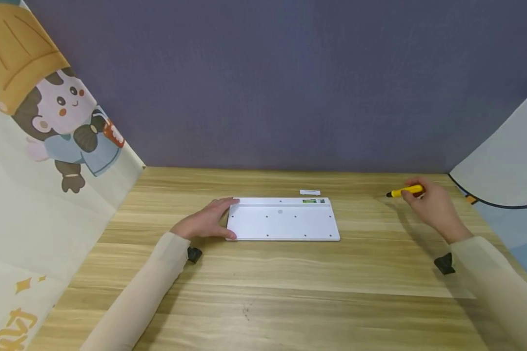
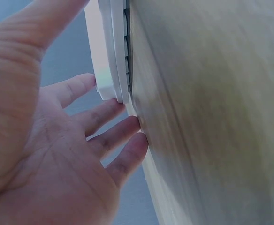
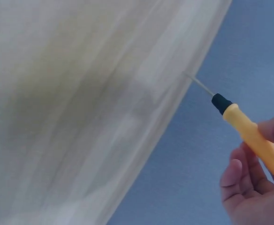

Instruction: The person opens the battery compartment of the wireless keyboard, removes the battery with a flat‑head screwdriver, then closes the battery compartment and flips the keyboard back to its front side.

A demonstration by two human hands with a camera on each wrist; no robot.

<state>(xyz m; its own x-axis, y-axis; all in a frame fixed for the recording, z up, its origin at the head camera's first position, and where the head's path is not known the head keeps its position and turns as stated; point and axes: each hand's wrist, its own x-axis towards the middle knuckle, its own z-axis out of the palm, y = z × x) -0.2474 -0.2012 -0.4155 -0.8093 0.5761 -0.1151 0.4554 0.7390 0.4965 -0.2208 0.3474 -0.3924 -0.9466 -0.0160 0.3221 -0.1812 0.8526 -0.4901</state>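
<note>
The left hand [image 1: 207,219], grip wide, touches the upturned keyboard's [image 1: 285,224] 2 left corners; the right hand [image 1: 436,207] pinches a yellow-handled screwdriver [image 3: 246,130] near the table's [image 1: 316,273] far right corner.

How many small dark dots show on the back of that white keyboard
8 dark dots: one on the raised far strip, four across the middle of the keyboard, three along its near edge. The left hand may hide another.
</note>
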